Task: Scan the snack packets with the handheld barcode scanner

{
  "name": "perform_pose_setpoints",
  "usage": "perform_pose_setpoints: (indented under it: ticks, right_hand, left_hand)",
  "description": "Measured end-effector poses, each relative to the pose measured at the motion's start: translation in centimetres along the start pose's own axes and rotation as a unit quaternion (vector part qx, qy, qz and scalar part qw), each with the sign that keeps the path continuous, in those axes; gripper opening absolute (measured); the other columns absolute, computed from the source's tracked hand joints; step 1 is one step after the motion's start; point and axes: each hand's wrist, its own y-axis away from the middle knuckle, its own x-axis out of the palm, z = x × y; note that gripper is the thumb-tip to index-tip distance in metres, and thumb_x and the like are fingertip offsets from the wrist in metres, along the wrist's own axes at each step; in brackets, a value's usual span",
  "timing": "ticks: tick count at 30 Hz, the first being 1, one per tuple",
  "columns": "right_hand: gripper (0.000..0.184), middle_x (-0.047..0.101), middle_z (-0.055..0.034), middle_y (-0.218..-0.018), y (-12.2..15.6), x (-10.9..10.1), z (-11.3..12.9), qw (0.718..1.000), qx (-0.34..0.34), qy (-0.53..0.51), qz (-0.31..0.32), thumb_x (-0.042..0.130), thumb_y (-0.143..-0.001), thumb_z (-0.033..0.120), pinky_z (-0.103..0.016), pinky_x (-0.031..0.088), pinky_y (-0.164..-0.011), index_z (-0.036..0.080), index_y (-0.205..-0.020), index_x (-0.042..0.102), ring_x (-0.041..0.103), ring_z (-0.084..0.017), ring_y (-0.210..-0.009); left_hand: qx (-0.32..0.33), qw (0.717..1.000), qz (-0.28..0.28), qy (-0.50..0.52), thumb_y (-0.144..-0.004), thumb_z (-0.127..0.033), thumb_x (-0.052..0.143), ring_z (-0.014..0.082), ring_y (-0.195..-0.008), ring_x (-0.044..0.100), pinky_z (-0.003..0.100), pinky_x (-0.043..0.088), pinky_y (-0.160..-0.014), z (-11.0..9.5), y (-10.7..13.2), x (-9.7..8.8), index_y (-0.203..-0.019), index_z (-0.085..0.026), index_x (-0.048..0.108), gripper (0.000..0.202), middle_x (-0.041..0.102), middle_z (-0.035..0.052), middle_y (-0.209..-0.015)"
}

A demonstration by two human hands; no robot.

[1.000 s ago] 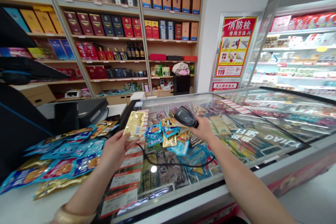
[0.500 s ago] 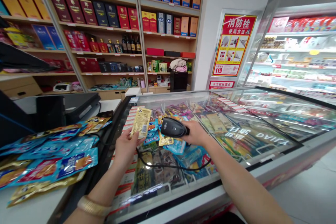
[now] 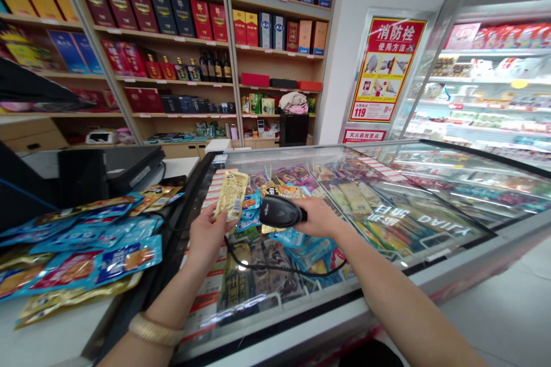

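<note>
My left hand [image 3: 207,235] holds a gold foil snack packet [image 3: 231,195] upright by its lower end, with the printed back facing me. My right hand [image 3: 318,217] grips a black handheld barcode scanner [image 3: 280,211], whose nose points left at the packet and close to it. A black cable [image 3: 279,269] loops down from the scanner across the glass. Both hands are above the glass lid of a chest freezer [image 3: 413,246]. Loose blue and gold snack packets [image 3: 90,246] lie on the counter to my left.
A black till and screen [image 3: 107,178] stand at the left of the counter. Wooden shelves of boxed liquor and bottles [image 3: 172,28] fill the back wall. A red and yellow wall poster [image 3: 386,69] and a chilled glass display case [image 3: 486,86] stand at the right.
The scanner has moved left and down, closer to the gold packet. The packet now stands more upright, and my view has tilted slightly.
</note>
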Motion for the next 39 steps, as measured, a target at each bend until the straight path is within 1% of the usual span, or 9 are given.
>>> perform_pose_setpoints:
  ticks: [9, 15, 22, 26, 29, 32, 35, 37, 39]
  right_hand:
    - [0.025, 0.073, -0.0034, -0.093, 0.0, 0.0, 0.0, 1.000, 0.004, 0.006, -0.003, 0.064, -0.069, 0.020, -0.025, 0.045, -0.075, 0.023, -0.094, 0.068, 0.066, -0.021, -0.088]
    - [0.026, 0.073, -0.0041, -0.093, 0.0, 0.0, 0.1, 1.000, -0.001, 0.002, -0.005, 0.063, -0.071, 0.022, -0.025, 0.045, -0.074, 0.022, -0.096, 0.068, 0.067, -0.021, -0.087]
    - [0.026, 0.073, -0.0034, -0.092, 0.1, 0.1, 0.1, 1.000, -0.005, 0.001, -0.010, 0.063, -0.071, 0.022, -0.025, 0.045, -0.074, 0.022, -0.096, 0.068, 0.066, -0.020, -0.086]
    - [0.023, 0.072, -0.0045, -0.088, 0.0, 0.1, -0.5, 0.999, 0.001, 0.009, -0.034, 0.065, -0.070, 0.024, -0.026, 0.045, -0.072, 0.021, -0.092, 0.068, 0.066, -0.021, -0.084]
    - [0.025, 0.072, -0.0048, -0.086, 0.1, -0.3, -1.7, 0.996, 0.030, 0.025, -0.079, 0.066, -0.071, 0.028, -0.026, 0.043, -0.069, 0.020, -0.094, 0.068, 0.065, -0.020, -0.079]
    - [0.024, 0.072, -0.0048, -0.083, 0.2, -1.0, -3.2, 0.986, 0.081, 0.041, -0.143, 0.064, -0.071, 0.027, -0.026, 0.042, -0.065, 0.020, -0.093, 0.068, 0.064, -0.019, -0.072]
    - [0.020, 0.071, -0.0060, -0.080, 0.5, -1.4, -4.4, 0.974, 0.118, 0.056, -0.186, 0.063, -0.071, 0.028, -0.026, 0.042, -0.064, 0.018, -0.088, 0.066, 0.063, -0.020, -0.072]
    - [0.018, 0.069, -0.0061, -0.079, 0.5, -1.5, -4.8, 0.970, 0.123, 0.058, -0.201, 0.061, -0.072, 0.030, -0.026, 0.042, -0.064, 0.018, -0.085, 0.065, 0.062, -0.020, -0.072]
    - [0.017, 0.068, -0.0053, -0.075, 0.6, -1.5, -5.1, 0.969, 0.122, 0.061, -0.207, 0.060, -0.073, 0.031, -0.026, 0.041, -0.062, 0.018, -0.083, 0.064, 0.061, -0.020, -0.069]
  left_hand:
    - [0.002, 1.000, 0.001, 0.004, -0.078, -0.009, 0.056, 0.0162, -0.072, 0.070, 0.034, 0.060, -0.075, -0.2, 0.0, -0.1, -0.108, -0.012, 0.063, 0.031, 0.071, 0.0091, -0.097]
    - [-0.001, 1.000, 0.010, 0.002, -0.078, -0.010, 0.057, 0.0163, -0.072, 0.070, 0.033, 0.060, -0.076, -0.1, -0.1, -0.1, -0.112, -0.012, 0.063, 0.034, 0.072, 0.0082, -0.093]
    - [0.007, 1.000, 0.013, 0.002, -0.077, -0.012, 0.058, 0.0172, -0.078, 0.070, 0.033, 0.060, -0.076, -0.1, 0.0, -0.2, -0.110, -0.012, 0.063, 0.033, 0.071, 0.0094, -0.101]
    - [0.002, 1.000, 0.013, -0.003, -0.078, -0.012, 0.057, 0.0178, -0.079, 0.070, 0.034, 0.060, -0.077, 0.0, -0.1, -0.2, -0.111, -0.013, 0.063, 0.034, 0.071, 0.0096, -0.102]
    - [-0.003, 1.000, 0.010, -0.010, -0.077, -0.012, 0.058, 0.0180, -0.079, 0.070, 0.034, 0.060, -0.075, 0.1, -0.2, -0.2, -0.110, -0.014, 0.063, 0.033, 0.071, 0.0087, -0.102]
    - [-0.009, 0.999, 0.040, -0.003, -0.076, -0.014, 0.058, 0.0182, -0.082, 0.069, 0.033, 0.060, -0.075, 0.2, 0.0, 0.1, -0.108, -0.015, 0.064, 0.032, 0.072, 0.0071, -0.101]
    - [-0.004, 0.995, 0.101, -0.012, -0.075, -0.022, 0.061, 0.0189, -0.089, 0.068, 0.033, 0.058, -0.078, 0.3, 0.1, 0.4, -0.106, -0.016, 0.065, 0.032, 0.071, 0.0061, -0.106]
    - [0.008, 0.988, 0.150, -0.044, -0.074, -0.030, 0.062, 0.0204, -0.093, 0.067, 0.035, 0.057, -0.081, 0.5, 0.0, 0.4, -0.108, -0.017, 0.065, 0.037, 0.070, 0.0065, -0.109]
    - [0.046, 0.976, 0.176, -0.123, -0.073, -0.037, 0.062, 0.0228, -0.094, 0.066, 0.040, 0.056, -0.084, 0.9, -0.3, 0.2, -0.111, -0.017, 0.064, 0.043, 0.069, 0.0077, -0.108]
